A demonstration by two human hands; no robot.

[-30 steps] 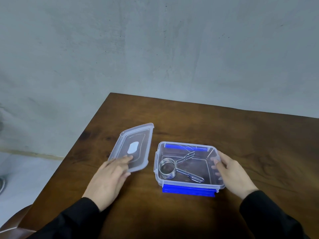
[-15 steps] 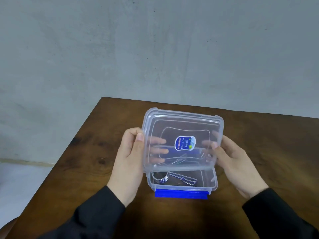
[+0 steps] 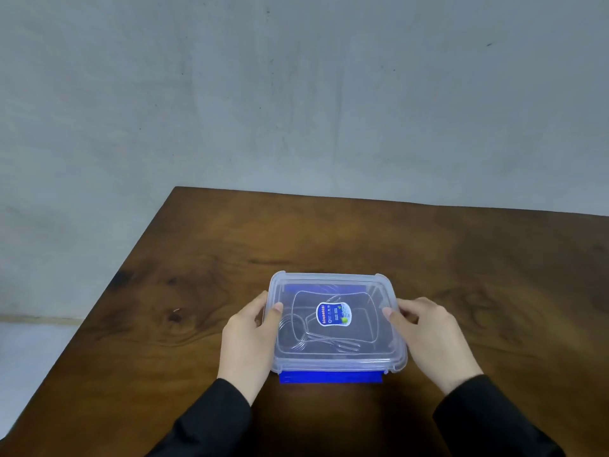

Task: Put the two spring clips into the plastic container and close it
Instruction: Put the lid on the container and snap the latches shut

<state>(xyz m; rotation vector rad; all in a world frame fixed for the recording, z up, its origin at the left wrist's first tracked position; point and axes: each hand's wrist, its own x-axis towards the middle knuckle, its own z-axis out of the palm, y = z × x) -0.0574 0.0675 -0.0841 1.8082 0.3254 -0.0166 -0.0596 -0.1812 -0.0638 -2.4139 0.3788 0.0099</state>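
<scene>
A clear plastic container [image 3: 393, 364] stands on the wooden table [image 3: 197, 291], with its clear lid [image 3: 362, 347] lying flat on top. The lid bears a blue and white sticker [image 3: 333, 313]. Metal spring clips [image 3: 296, 331] show faintly through the lid inside the box. A blue latch flap [image 3: 330, 377] hangs open along the near side; another blue flap shows dimly at the far side. My left hand [image 3: 248, 338] grips the lid's left edge, thumb on top. My right hand [image 3: 431, 338] grips the right edge likewise.
The table's left edge runs diagonally from the far corner down to the lower left, with pale floor beyond it. A grey wall stands close behind the table's far edge. Black sleeves cover both forearms.
My left hand picked the lid up from the table on the left, both hands held it tilted above the box, and now it lies flat on the container.
</scene>
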